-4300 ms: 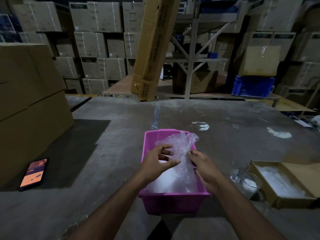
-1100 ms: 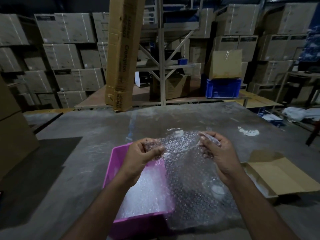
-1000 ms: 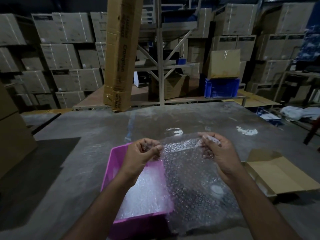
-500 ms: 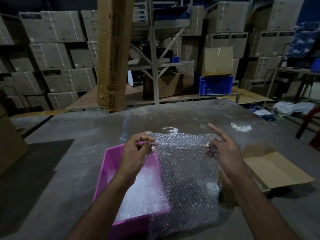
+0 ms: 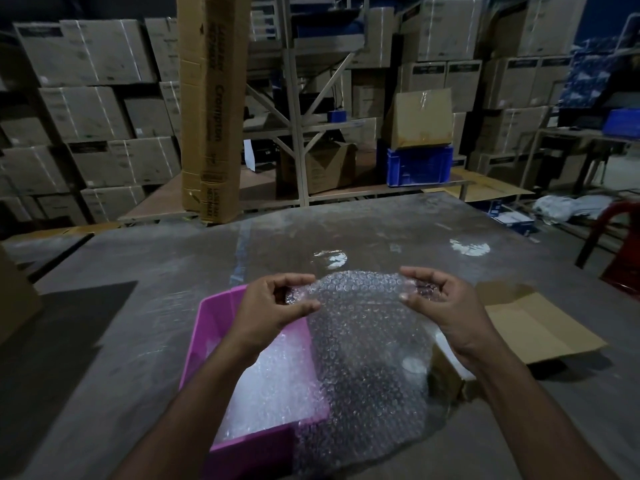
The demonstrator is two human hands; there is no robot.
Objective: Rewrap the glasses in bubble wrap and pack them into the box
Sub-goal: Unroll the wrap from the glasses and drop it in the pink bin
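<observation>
Over the middle of the desk [image 5: 145, 306], a sheet of bubble wrap [image 5: 363, 358] hangs from two grips along its top edge. At about nine o'clock of that edge the left hand [image 5: 273, 313] has thumb and curled fingers clamped on the left corner; at three o'clock the right hand [image 5: 440, 306] pinches the right corner, thumb in front and fingers curled behind. From both grips the sheet drops toward six o'clock and drapes over the right side of the pink bin [image 5: 214, 327], its lower end lying on the desk. More bubble wrap lies white inside the bin, below the left forearm. Both wrists are raised, palms turned toward each other, forearms reaching in from the near edge. At three o'clock of the sheet, just beside the right forearm, sits the open cardboard box [image 5: 530, 327], its flap spread flat on the desk. Through the wrap a small pale round shape shows; what it is cannot be told.
</observation>
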